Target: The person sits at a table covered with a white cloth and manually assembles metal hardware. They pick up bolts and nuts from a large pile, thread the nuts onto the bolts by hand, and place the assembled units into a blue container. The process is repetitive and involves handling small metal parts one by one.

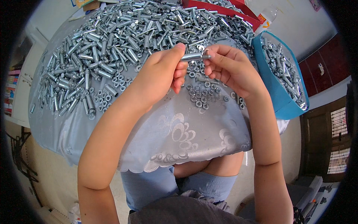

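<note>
Over the near part of the pile, my left hand point(158, 74) is closed on the sleeve of a silver expansion anchor bolt point(192, 57), which lies almost level and points right. The fingers of my right hand point(235, 69) pinch around its threaded end. A small ring, seemingly a washer, shows at those fingertips, partly hidden by them. Loose hex nuts point(121, 83) lie beside my left forearm. Flanged nuts point(203, 99) are grouped below the bolt, between my two hands.
A big heap of metal sleeves and bolts point(123, 37) covers the far half of the cloth-covered table point(175, 130). At the right edge stands a blue bin point(287, 102) filled with assembled anchors. Behind are a red box point(246, 16) and a clear bottle point(267, 16).
</note>
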A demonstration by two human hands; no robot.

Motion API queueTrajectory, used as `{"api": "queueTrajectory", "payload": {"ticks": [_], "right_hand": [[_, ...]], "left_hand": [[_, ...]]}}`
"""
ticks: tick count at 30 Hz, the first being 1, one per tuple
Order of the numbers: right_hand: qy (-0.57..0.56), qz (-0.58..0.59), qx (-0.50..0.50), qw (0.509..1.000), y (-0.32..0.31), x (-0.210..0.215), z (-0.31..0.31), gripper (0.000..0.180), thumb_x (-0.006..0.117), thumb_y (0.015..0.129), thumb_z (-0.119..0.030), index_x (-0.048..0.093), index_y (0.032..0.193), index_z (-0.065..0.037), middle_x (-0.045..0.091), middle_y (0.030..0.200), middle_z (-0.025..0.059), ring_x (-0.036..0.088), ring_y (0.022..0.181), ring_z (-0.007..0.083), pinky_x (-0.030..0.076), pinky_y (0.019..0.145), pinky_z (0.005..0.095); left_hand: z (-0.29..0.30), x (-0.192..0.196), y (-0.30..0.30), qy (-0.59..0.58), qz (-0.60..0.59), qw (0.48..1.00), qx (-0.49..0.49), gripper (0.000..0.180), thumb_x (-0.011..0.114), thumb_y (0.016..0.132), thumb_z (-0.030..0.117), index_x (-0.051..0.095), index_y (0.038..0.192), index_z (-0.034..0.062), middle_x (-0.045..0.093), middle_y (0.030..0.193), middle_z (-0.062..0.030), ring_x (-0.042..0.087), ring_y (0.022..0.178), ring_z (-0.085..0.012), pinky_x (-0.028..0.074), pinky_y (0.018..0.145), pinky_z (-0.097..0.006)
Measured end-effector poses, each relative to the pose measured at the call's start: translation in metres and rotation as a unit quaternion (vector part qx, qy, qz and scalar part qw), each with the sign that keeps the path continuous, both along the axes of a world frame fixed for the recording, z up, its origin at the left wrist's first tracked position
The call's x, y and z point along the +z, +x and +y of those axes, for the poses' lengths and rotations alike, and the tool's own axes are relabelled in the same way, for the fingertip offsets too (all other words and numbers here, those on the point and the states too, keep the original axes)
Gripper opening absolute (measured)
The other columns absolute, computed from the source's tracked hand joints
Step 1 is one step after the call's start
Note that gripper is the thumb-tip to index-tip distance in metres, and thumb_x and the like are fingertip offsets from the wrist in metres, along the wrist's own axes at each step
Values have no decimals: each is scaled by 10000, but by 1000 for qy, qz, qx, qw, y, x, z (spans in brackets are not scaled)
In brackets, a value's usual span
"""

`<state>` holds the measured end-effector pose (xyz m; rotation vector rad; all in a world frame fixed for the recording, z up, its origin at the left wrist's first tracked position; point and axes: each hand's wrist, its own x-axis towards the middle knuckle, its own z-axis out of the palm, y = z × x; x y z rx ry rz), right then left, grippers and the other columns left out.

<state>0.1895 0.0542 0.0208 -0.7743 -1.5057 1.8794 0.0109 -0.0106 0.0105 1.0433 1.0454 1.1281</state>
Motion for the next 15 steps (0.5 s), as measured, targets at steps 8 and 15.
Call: {"api": "queueTrajectory", "payload": {"ticks": [8,15], "right_hand": [[76,-5,-17,997,-4,1,-5,166,535,852,-114,535,959,12,575,811,54,584,702,121,473,626,213],[129,-8,-57,990,-8,0,-9,181,576,811,-66,531,955,35,593,826,80,615,729,154,482,625,225]], "left_hand": [[1,0,0,27,27,998,42,426,365,908,382,382,587,103,376,539,30,396,461,-78,366,455,-228],[2,-3,0,69,77,992,72,444,356,914,380,413,600,71,395,535,16,400,469,-91,360,469,-245]]}}
